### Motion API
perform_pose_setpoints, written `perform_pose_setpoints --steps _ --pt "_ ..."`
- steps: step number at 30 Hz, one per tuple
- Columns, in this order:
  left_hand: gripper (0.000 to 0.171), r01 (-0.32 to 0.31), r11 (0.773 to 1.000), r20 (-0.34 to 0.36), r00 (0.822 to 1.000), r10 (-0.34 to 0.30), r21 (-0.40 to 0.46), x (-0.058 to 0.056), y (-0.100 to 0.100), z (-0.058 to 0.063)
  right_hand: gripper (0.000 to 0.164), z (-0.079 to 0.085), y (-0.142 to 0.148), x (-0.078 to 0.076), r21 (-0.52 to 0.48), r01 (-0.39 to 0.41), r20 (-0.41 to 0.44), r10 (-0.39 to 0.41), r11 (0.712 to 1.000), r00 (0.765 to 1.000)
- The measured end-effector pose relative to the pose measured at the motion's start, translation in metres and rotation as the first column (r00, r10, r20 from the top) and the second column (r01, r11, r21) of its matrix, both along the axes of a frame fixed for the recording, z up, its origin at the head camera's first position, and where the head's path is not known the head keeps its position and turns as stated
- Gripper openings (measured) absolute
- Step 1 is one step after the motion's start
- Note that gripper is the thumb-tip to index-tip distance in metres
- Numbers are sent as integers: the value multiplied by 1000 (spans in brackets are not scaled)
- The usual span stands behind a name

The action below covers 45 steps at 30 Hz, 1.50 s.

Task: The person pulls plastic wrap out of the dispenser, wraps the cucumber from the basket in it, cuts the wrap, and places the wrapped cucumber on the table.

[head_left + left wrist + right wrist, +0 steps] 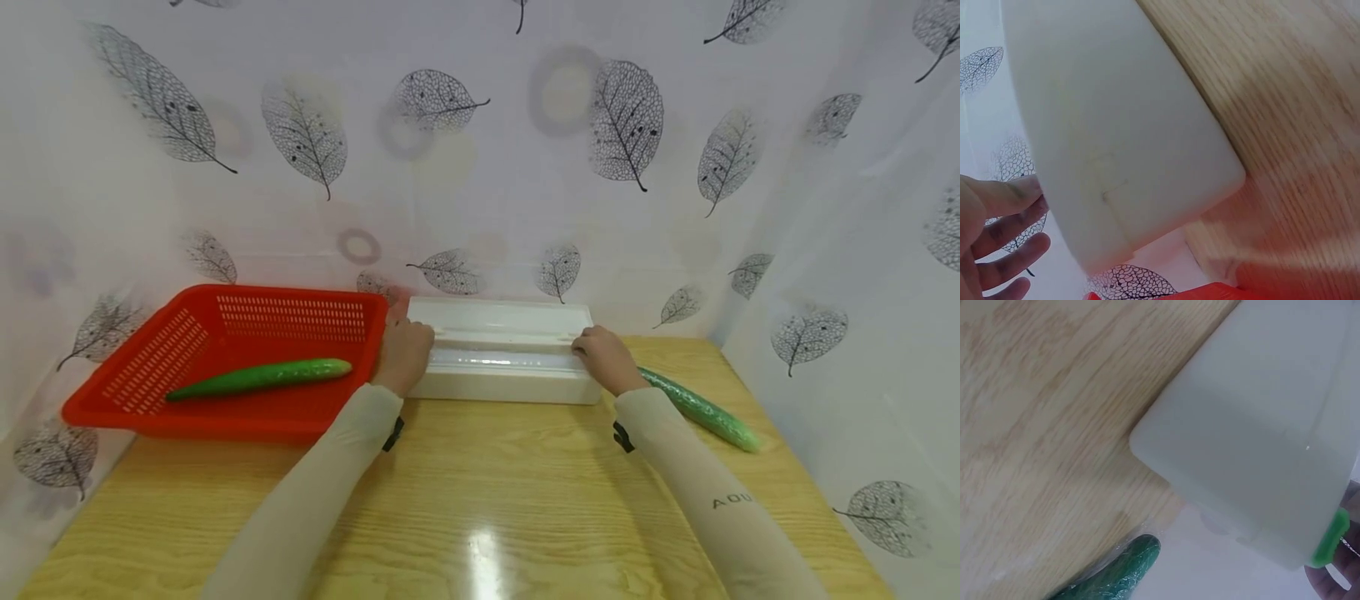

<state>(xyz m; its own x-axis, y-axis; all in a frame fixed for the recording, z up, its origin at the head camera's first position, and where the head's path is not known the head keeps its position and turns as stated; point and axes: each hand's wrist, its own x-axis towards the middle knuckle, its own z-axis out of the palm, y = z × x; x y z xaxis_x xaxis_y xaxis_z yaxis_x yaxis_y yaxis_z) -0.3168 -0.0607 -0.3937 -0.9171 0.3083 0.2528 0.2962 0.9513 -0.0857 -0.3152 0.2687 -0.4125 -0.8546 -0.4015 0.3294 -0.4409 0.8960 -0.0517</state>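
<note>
1. White box [504, 388] sits toward the back of the table, with both of my hands at its two ends; its lid [498, 314] is raised, and a roll of clear film [498, 359] shows below.
2. With my left hand [403, 352] I hold the left end near the lid's edge, knuckles up and fingers bent over. From my left wrist, the topmost digit touches the box's edge while the lower fingers curl loosely apart from it.
3. With my right hand [609, 362] I hold the opposite end in a narrow pinch, fingertips at the lid's corner. From my right wrist, my fingers lie against a green tab [1331, 540] at the box's corner; the thumb's exact placement I cannot tell.
4. Both my forearms reach forward and inward in pale sleeves [311, 492], wrists low and apart, a dark band [393, 435] under each.
5. Just beside my left hand stands a red basket [225, 428], a green cucumber [258, 379] lying inside it.
6. Beyond my right wrist a film-wrapped cucumber [705, 412] lies aslant on the wooden table [450, 492], partly hidden by my arm.
7. Leaf-printed sheeting [495, 192] rises behind everything and along both sides.
</note>
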Motion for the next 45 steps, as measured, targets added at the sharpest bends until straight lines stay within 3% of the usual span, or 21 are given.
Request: perform_pose_setpoints --steps 9,20,35,41,45 --pt "11 1 999 -5 1000 0 52 -1 -2 3 8 3 3 2 -1 -26 -89 26 1000 996" --pt "14 51 995 -50 998 -46 88 8 -6 10 6 11 4 6 7 -64 -197 64 998 978" --pt "11 97 988 -166 983 -77 118 19 -18 16 5 27 3 19 9 -89 -275 88 996 957" --pt "8 120 986 -242 966 -90 112 25 -20 20 5 31 3 21 -13 -125 -338 114 992 934" --pt "8 118 988 -254 963 -89 101 29 -20 26 7 33 4 23 -33 -144 -377 121 989 918"
